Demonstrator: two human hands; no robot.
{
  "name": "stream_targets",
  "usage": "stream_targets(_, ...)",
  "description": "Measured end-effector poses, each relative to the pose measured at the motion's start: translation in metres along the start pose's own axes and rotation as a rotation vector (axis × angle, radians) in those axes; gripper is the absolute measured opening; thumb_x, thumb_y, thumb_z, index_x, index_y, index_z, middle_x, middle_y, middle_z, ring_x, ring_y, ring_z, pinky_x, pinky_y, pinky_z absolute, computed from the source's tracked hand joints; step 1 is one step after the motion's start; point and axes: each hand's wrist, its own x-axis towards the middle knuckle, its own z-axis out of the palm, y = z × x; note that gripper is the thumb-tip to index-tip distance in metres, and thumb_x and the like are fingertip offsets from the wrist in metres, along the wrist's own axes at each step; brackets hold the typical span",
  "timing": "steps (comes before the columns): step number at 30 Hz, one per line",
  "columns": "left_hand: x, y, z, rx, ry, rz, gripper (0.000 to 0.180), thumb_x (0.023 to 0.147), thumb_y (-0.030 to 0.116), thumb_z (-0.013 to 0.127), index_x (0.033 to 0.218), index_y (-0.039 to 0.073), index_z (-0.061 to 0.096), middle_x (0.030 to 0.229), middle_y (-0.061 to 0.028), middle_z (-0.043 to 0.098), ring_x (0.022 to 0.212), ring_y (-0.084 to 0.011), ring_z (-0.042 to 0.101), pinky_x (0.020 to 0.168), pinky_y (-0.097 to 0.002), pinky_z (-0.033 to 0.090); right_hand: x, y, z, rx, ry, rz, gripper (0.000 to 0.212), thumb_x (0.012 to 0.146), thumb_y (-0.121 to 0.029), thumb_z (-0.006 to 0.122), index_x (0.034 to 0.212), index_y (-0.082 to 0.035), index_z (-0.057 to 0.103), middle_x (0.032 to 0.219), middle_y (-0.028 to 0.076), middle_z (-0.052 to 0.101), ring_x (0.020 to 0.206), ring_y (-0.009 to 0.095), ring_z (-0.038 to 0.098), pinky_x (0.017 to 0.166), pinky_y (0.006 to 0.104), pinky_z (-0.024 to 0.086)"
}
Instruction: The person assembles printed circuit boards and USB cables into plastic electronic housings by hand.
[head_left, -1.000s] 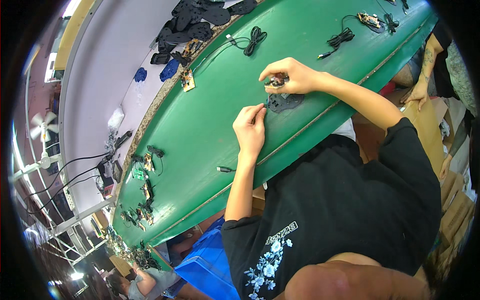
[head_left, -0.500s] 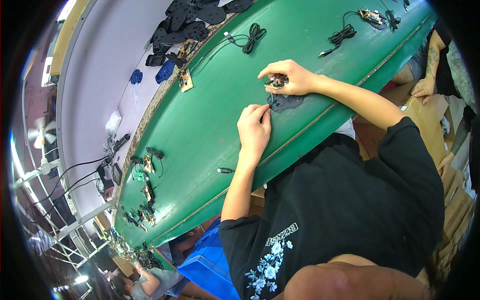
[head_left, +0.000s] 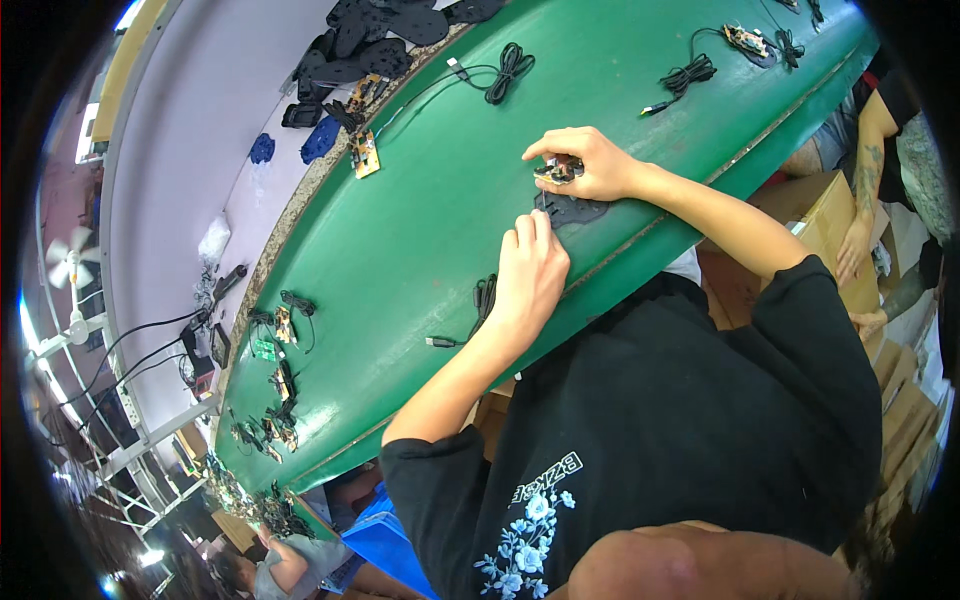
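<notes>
While the right hand [head_left: 597,165] grips a small circuit board [head_left: 560,170], the left hand [head_left: 534,268] bunches its fingers just nearer the body

As the right forearm [head_left: 715,213] slants in from the near right, its hand bends over the board, index finger arched along the far side and thumb underneath, pinching it above a dark flat plate [head_left: 577,209] on the green tabletop [head_left: 400,230]. The left forearm [head_left: 455,388] rises from the near left, back of the hand turned up, fingers drawn together and pointing away from the body toward the plate's left edge.

A thin strand [head_left: 544,200] seems to run between board and left fingertips, but from where I stand I can't tell whether those fingers pinch it. The right fingers cover part of the board, blurring its small parts together, and the board hides some of the plate. Behind the left wrist, a black coiled cable [head_left: 485,295] is partly blocked, its plug [head_left: 440,341] poking out to the left. Far left, a heap of black pieces [head_left: 390,55] runs out of sight, and at the right a co-worker's arm [head_left: 862,225] shows without the face.
</notes>
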Motion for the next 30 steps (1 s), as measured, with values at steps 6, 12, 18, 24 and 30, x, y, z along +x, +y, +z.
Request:
stream_targets(6,0.001,-0.015,0.025,-0.676,0.402,-0.278,0.015,0.087,0.01,0.071,0.097,-0.001,0.073,0.093,-0.0097,0.065,0.085,-0.0254,0.062,0.072,-0.037,0.05,-0.002,0.007,-0.002,0.023,-0.014,-0.039,0.023,0.083,-0.019,0.079,0.091,-0.001,0.066,0.082,0.01,0.064,0.072,0.026,0.061,0.068,0.0357,0.049)
stream_targets(12,0.011,-0.027,0.04,-1.046,0.413,-0.387,0.013,0.083,0.004,0.075,0.096,0.001,0.074,0.087,-0.0106,0.068,0.076,-0.0236,0.065,0.072,-0.0343,0.052,0.001,0.007,-0.005,0.033,-0.073,0.027,0.022,0.084,-0.017,0.078,0.09,0.0,0.066,0.082,0.011,0.064,0.073,0.023,0.061,0.068,0.0356,0.049)
stream_targets(18,0.021,-0.037,0.031,-1.178,0.243,-0.343,0.018,0.083,0.001,0.072,0.101,0.0,0.075,0.088,-0.0102,0.067,0.074,-0.019,0.063,0.071,-0.0316,0.051,0.023,0.003,-0.034,-0.029,-0.402,0.086,0.02,0.08,-0.013,0.077,0.091,0.002,0.068,0.081,0.017,0.067,0.073,0.029,0.064,0.068,0.0397,0.05)
stream_targets(24,0.024,-0.038,0.028,-1.056,0.185,-0.26,0.02,0.087,0.003,0.069,0.105,0.002,0.075,0.091,-0.0131,0.067,0.082,-0.0276,0.064,0.075,-0.0368,0.051,0.053,-0.011,-0.024,-0.271,-0.628,0.172,0.015,0.077,-0.006,0.074,0.089,0.002,0.068,0.086,0.017,0.068,0.085,0.037,0.066,0.074,0.0444,0.051)
stream_targets(30,0.018,-0.03,0.031,-0.921,0.284,-0.208,0.025,0.088,0.006,0.068,0.112,0.003,0.073,0.096,-0.0136,0.065,0.088,-0.0319,0.062,0.081,-0.042,0.049,0.056,-0.008,-0.017,-0.376,-0.692,0.103,0.016,0.073,-0.004,0.073,0.088,-0.001,0.068,0.09,0.014,0.069,0.089,0.037,0.066,0.076,0.0453,0.051)
